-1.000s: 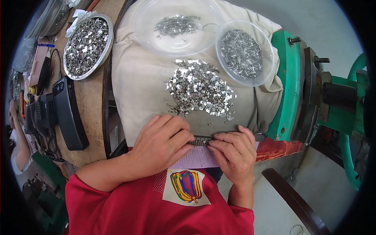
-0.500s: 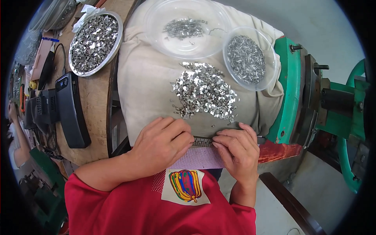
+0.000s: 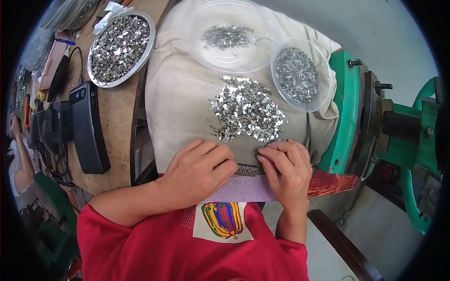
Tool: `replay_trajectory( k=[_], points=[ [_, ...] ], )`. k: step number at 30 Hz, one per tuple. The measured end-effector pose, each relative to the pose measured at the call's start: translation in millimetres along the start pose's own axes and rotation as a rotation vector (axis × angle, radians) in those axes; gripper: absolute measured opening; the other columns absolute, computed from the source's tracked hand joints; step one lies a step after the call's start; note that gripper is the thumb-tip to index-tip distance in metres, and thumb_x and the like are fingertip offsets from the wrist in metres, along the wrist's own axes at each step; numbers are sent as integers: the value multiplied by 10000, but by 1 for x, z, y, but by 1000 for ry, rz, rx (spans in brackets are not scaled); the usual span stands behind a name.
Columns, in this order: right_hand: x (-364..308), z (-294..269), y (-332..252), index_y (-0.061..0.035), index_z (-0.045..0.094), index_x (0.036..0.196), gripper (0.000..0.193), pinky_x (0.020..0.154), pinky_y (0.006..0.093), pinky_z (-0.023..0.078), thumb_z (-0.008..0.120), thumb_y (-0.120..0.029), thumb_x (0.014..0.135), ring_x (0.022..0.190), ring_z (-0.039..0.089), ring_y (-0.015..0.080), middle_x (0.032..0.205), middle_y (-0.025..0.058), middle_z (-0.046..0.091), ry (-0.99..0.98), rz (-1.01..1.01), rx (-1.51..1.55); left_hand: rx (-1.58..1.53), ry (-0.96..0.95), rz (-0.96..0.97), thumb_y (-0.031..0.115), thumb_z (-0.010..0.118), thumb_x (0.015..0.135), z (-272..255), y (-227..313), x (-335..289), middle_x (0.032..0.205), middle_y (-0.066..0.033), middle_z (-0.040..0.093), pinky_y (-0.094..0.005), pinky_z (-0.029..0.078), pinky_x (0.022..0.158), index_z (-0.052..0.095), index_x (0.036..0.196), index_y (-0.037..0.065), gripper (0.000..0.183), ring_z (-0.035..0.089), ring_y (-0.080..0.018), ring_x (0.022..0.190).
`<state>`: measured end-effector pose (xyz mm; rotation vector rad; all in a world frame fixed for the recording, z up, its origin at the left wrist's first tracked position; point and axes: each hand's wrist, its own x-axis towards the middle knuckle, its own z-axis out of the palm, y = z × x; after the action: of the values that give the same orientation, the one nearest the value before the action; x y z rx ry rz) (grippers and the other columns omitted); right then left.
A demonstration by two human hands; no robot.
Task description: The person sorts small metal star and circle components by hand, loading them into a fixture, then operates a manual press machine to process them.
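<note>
A narrow slotted metal strip (image 3: 246, 170) lies across the near edge of the cloth, in front of my body. My left hand (image 3: 202, 169) rests over its left end, fingers curled with the tips pressed together; what they hold, if anything, is hidden. My right hand (image 3: 289, 169) is at the strip's right end, thumb and fingers pinched together. A tiny dark bit shows at its fingertips, just off the strip, too small to name. Beyond both hands spreads a loose heap of small shiny metal pieces (image 3: 248, 110). Lilac woven fabric (image 3: 243, 189) lies under the strip.
Behind the heap stand a wide clear plastic bowl (image 3: 197, 51) and a smaller clear tub (image 3: 300, 107), both with thin metal pins. At left, a wooden table (image 3: 119, 140) bears a metal dish of pieces (image 3: 151, 44) and a black device (image 3: 87, 136). Green machinery (image 3: 341, 112) stands right.
My right fingertips have drawn up off the strip toward the heap, uncovering more slots. My left hand has shifted slightly right along the strip. The whole view has moved a little.
</note>
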<state>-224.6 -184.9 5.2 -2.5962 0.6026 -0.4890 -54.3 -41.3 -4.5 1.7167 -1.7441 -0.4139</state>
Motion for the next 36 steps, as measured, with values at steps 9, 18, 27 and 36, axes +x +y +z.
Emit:
replay_trajectory(
  k=[9,18,27,36],
  points=[
    [-6,-4,1,-83,718,885,179,861,428,510,801,-88,726,830,636,227,894,29,646,6,14,51,-88,-33,-56,123,785,703,-8,-3,0,934,-49,595,-372,495,715,629,870,62,237,589,-254,797],
    [-18,0,-15,-95,742,874,241,865,453,502,837,-90,652,882,627,241,945,47,655,3,-23,169,-91,-58,-84,119,806,683,-13,-4,-2,945,-54,602,-371,503,692,607,881,63,286,601,-262,806],
    [-10,15,-29,-102,734,904,277,880,464,484,826,-90,642,909,618,253,987,49,641,-20,-99,139,-134,-176,-137,101,771,710,-30,-8,-2,954,-66,555,-385,515,746,607,915,48,267,592,-263,865],
    [-14,4,-20,-102,728,923,265,886,472,490,822,-102,675,941,613,251,1000,41,644,18,-39,61,-78,-174,-87,84,700,751,-31,-5,-5,937,-53,566,-358,534,720,605,870,41,159,610,-233,839]
  ],
)
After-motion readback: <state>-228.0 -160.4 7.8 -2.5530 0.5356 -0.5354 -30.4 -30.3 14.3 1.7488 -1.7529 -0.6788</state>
